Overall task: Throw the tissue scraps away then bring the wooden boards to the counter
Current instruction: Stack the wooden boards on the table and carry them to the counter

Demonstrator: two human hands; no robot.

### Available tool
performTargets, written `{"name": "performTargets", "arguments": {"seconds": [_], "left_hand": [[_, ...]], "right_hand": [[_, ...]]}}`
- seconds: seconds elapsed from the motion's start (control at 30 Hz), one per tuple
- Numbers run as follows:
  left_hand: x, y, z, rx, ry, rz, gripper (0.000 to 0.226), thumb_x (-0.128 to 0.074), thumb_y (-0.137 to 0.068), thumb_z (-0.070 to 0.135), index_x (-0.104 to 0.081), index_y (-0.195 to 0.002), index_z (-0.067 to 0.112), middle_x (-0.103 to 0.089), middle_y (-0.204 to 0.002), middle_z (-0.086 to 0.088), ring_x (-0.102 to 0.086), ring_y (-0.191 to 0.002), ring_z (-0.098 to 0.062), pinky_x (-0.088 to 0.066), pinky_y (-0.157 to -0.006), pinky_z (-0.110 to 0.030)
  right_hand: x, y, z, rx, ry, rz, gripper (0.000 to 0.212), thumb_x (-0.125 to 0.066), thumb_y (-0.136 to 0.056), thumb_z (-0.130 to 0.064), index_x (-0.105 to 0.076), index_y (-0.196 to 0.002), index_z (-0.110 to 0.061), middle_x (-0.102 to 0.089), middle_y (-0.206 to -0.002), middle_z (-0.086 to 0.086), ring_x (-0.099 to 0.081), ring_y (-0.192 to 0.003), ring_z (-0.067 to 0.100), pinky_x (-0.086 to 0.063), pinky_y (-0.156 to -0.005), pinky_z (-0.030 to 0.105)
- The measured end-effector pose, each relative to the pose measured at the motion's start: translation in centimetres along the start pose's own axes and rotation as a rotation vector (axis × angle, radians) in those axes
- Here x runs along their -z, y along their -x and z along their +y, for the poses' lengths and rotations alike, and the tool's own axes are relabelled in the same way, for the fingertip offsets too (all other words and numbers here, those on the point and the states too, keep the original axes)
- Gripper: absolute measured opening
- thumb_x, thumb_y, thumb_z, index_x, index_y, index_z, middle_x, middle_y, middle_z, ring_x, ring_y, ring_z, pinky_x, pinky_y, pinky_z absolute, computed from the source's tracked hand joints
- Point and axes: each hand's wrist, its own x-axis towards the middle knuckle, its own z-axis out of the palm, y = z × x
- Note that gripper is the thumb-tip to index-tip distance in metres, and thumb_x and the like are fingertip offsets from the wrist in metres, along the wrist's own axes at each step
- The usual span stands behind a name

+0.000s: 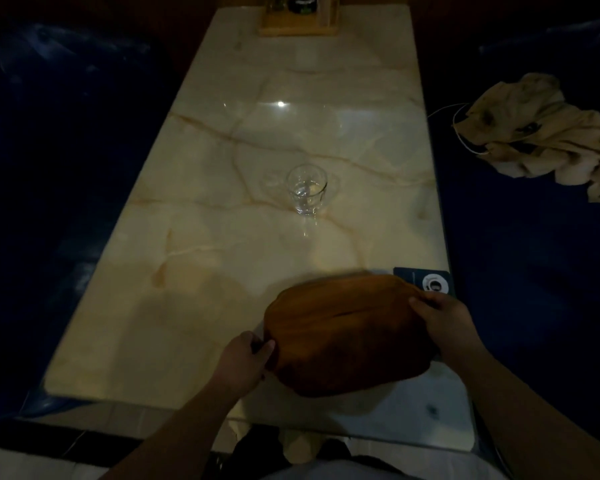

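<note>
A brown wooden board with rounded edges is held just above the near end of the marble table, slightly blurred. My left hand grips its left edge. My right hand grips its right edge. I cannot tell whether more than one board is stacked here. No tissue scraps are visible.
A clear drinking glass stands mid-table. A dark card with a round logo lies at the right edge, partly under the board. A wooden condiment holder sits at the far end. Blue seats flank the table; a crumpled beige cloth lies on the right seat.
</note>
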Motion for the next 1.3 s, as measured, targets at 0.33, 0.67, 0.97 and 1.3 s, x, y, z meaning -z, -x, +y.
{"name": "performTargets", "arguments": {"seconds": [0.33, 0.67, 0.97, 1.3], "left_hand": [[-1.8, -0.4, 0.7, 0.026, -0.063, -0.040, 0.026, -0.056, -0.092, 0.038, -0.050, -0.082, 0.014, -0.061, -0.068, -0.004, -0.064, -0.062, -0.025, -0.055, -0.063, -0.043], [-1.4, 0.4, 0.1, 0.037, -0.042, -0.057, 0.025, -0.058, -0.092, 0.028, -0.049, -0.069, 0.023, -0.058, -0.044, 0.003, -0.059, -0.038, -0.010, -0.050, -0.042, -0.025], [-1.6, 0.6, 0.6, -0.056, -0.044, -0.057, 0.029, -0.057, -0.092, 0.021, -0.045, -0.069, 0.035, -0.059, -0.036, 0.011, -0.059, -0.038, -0.007, -0.048, -0.041, -0.021], [-1.0, 0.0, 0.8, 0.053, -0.017, -0.017, 0.018, -0.066, -0.078, 0.029, -0.051, -0.086, 0.022, -0.069, -0.076, -0.006, -0.068, -0.072, -0.027, -0.057, -0.067, -0.042]], "right_hand": [[1.6, -0.8, 1.2, 0.081, 0.112, -0.004, 0.036, -0.060, -0.092, -0.019, -0.060, -0.126, -0.008, -0.061, -0.125, 0.015, -0.055, -0.109, 0.024, -0.045, -0.096, 0.039], [1.2, -0.7, 2.0, 0.107, 0.168, -0.051, 0.026, -0.059, -0.091, -0.012, -0.067, -0.116, -0.010, -0.066, -0.105, 0.008, -0.062, -0.102, 0.027, -0.049, -0.097, 0.049], [1.9, -0.7, 2.1, 0.110, 0.200, -0.042, 0.029, -0.061, -0.090, -0.009, -0.065, -0.118, -0.012, -0.067, -0.115, 0.012, -0.061, -0.106, 0.027, -0.049, -0.098, 0.049], [2.2, -0.1, 1.5, 0.132, 0.271, 0.011, 0.036, -0.061, -0.089, -0.006, -0.058, -0.125, -0.003, -0.058, -0.105, 0.006, -0.055, -0.098, 0.022, -0.043, -0.085, 0.035]]}}
